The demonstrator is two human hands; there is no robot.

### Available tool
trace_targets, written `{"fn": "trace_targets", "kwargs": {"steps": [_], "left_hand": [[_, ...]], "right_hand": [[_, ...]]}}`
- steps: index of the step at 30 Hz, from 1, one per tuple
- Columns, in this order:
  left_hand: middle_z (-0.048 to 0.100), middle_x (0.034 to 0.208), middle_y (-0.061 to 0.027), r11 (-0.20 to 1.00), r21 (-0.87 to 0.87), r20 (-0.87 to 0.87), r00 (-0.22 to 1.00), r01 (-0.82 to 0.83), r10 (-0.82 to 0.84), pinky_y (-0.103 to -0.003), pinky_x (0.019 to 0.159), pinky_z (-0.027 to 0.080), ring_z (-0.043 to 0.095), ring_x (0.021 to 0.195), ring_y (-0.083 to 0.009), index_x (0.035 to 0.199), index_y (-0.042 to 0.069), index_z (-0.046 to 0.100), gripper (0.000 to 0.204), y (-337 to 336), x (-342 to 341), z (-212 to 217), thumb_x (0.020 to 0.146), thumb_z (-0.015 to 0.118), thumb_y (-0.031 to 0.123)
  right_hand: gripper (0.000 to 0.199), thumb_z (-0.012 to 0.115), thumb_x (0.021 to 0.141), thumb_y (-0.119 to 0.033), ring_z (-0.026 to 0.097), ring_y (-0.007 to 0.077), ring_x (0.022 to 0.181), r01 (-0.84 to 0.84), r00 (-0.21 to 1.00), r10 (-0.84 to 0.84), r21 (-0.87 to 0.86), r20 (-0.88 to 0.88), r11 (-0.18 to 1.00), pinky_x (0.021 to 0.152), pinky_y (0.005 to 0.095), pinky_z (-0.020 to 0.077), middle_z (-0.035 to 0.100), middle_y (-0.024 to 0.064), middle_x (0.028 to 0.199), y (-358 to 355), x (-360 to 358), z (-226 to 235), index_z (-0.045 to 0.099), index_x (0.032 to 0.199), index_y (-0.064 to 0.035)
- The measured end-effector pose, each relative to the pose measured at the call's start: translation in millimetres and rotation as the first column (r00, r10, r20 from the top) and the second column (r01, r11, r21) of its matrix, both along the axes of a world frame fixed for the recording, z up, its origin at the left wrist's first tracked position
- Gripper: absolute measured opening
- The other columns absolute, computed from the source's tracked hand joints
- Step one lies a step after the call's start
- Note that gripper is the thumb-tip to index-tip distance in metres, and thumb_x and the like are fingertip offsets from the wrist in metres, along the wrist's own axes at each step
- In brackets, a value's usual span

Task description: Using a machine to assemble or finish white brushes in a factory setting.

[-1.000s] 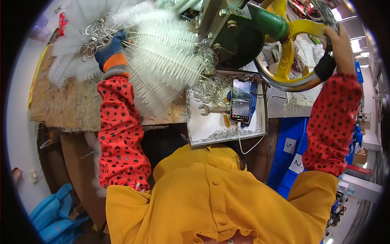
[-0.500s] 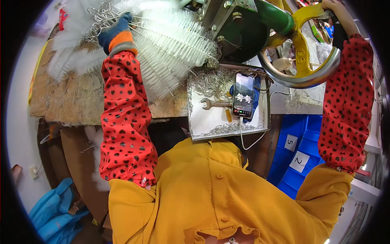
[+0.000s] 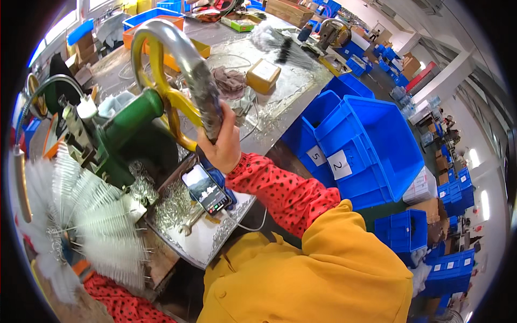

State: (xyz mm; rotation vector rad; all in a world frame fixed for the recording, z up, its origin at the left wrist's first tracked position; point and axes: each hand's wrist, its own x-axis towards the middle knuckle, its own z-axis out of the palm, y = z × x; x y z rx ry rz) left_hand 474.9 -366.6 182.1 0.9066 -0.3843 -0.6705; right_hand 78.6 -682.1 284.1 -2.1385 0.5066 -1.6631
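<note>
My right hand (image 3: 222, 145) is bare and wrapped round the steel rim of a handwheel (image 3: 188, 59) with yellow spokes. The wheel sits on the shaft of a green machine (image 3: 126, 126). On the left, my left hand (image 3: 68, 250), in a blue and orange glove, grips a bundle of white twisted-wire brushes (image 3: 107, 231) at their wire loops. Bristles hide most of its fingers. Between my arms lies a white tray (image 3: 207, 239) with loose metal bits (image 3: 173, 204), an open-ended wrench (image 3: 189, 222) and a phone (image 3: 204, 188) plugged into a white cable.
Large blue bins (image 3: 371, 145) stand right of the bench, close by my right forearm. A small cardboard box (image 3: 263, 75) and a crumpled cloth (image 3: 229, 82) lie behind the wheel. More brushes (image 3: 293, 54) rest at the bench's far end. A bent lamp arm (image 3: 22, 183) rises at the left.
The view has swung to the right, bringing the bins and room into sight. My right hand has come from the wheel's far side to its near side. The left hand still holds the brushes.
</note>
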Motion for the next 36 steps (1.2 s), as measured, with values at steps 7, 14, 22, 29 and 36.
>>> {"fn": "trace_targets", "kwargs": {"steps": [7, 14, 22, 29, 36], "left_hand": [[0.046, 0.125, -0.0103, 0.705, -0.362, 0.204, 0.79, 0.609, -0.578, -0.039, 0.091, 0.039, 0.047, 0.111, -0.0221, 0.12, 0.002, 0.043, 0.036, 55, -22, -6, 0.089, 0.046, 0.02], [0.021, 0.142, -0.0067, 0.844, -0.392, 0.052, 0.925, 0.366, -0.377, -0.039, 0.098, 0.036, 0.033, 0.124, -0.029, 0.136, 0.009, 0.024, 0.045, 68, -47, -4, 0.092, 0.035, 0.01], [0.059, 0.077, -0.002, 0.871, 0.18, 0.222, 0.882, -0.457, 0.416, -0.022, 0.063, 0.044, 0.054, 0.067, -0.0115, 0.089, 0.004, 0.06, 0.017, 57, -66, -15, 0.084, 0.05, 0.018], [0.059, 0.1, -0.0154, 0.958, -0.168, -0.175, 0.964, -0.231, 0.201, -0.035, 0.084, 0.049, 0.059, 0.09, -0.024, 0.11, 0.0, 0.049, 0.029, 42, -104, 34, 0.083, 0.056, 0.009], [0.061, 0.091, -0.0136, 0.974, -0.02, -0.178, 0.959, -0.226, 0.219, -0.032, 0.077, 0.051, 0.061, 0.081, -0.0226, 0.096, -0.001, 0.055, 0.02, 25, -93, 40, 0.08, 0.058, 0.011]], "right_hand": [[0.057, 0.058, 0.074, -0.009, 0.061, 0.0323, 0.078, -0.032, 0.999, 0.032, -0.015, 0.022, 0.999, 0.069, 0.034, 0.0466, 0.057, 0.0206, 0.089, -8, 6, 8, 0.029, 0.123, 0.0022], [0.057, 0.056, 0.077, -0.005, 0.057, 0.0233, 0.076, -0.16, 0.987, 0.148, 0.222, 0.069, 0.962, 0.071, 0.0331, 0.0462, 0.055, 0.0161, 0.089, -1, 5, -26, 0.023, 0.123, 0.0031], [0.049, 0.054, 0.081, -0.01, 0.058, 0.0151, 0.05, -0.097, 0.984, 0.133, 0.268, -0.12, 0.958, 0.044, 0.0258, 0.0456, 0.056, 0.0099, 0.073, 2, 5, 45, 0.029, 0.12, 0.0058], [0.043, 0.054, 0.078, -0.013, 0.055, 0.0165, 0.044, -0.049, 0.93, 0.146, 0.279, -0.336, 0.959, 0.041, 0.0277, 0.0444, 0.056, 0.0109, 0.073, -13, 27, 112, 0.039, 0.114, 0.0036], [0.039, 0.052, 0.078, -0.02, 0.049, 0.0134, 0.038, -0.064, 0.772, 0.241, 0.305, -0.588, 0.95, 0.036, 0.0247, 0.0419, 0.051, 0.0058, 0.07, -58, 46, 152, 0.043, 0.113, -0.0038]]}}
